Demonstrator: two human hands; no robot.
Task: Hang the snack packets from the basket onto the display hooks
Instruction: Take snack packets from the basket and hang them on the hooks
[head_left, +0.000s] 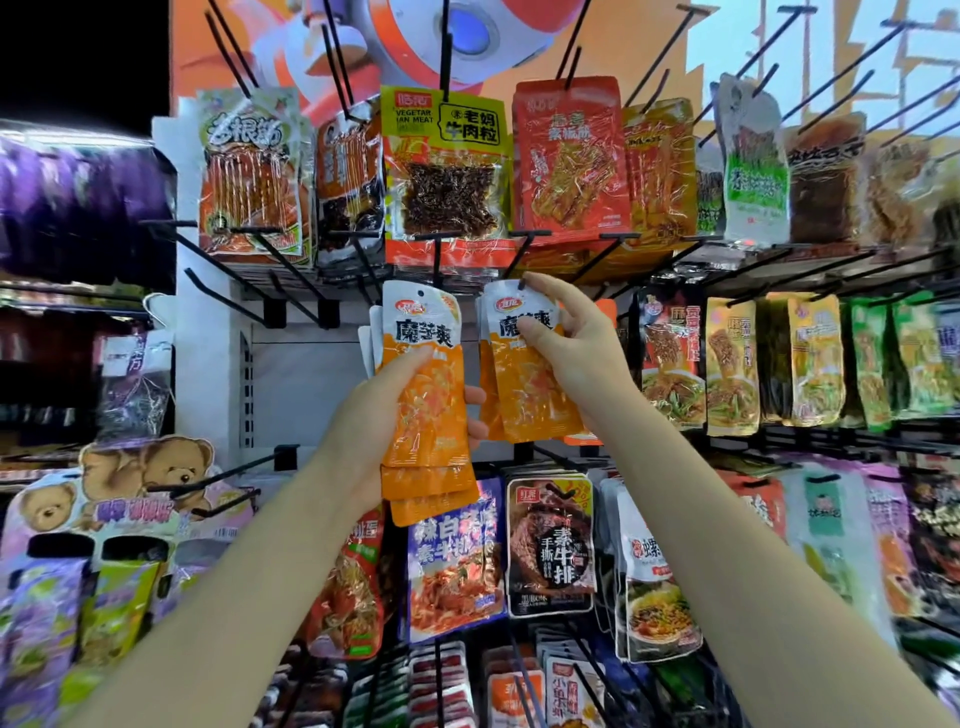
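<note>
My left hand (387, 415) grips a fanned stack of orange-and-white snack packets (428, 395), held upright in front of the display. My right hand (571, 353) pinches one or two matching orange packets (524, 400) near their top, thumb on the front and fingers behind. The top edge of these packets sits right at the tip of a black display hook (519, 254). Whether the hole is over the hook I cannot tell. The basket is out of view.
Rows of black hooks carry hanging snack packets above, to the right and below. Several bare hooks (234, 291) stick out at the left of the middle row. A bear-printed cardboard stand (130, 483) is at lower left.
</note>
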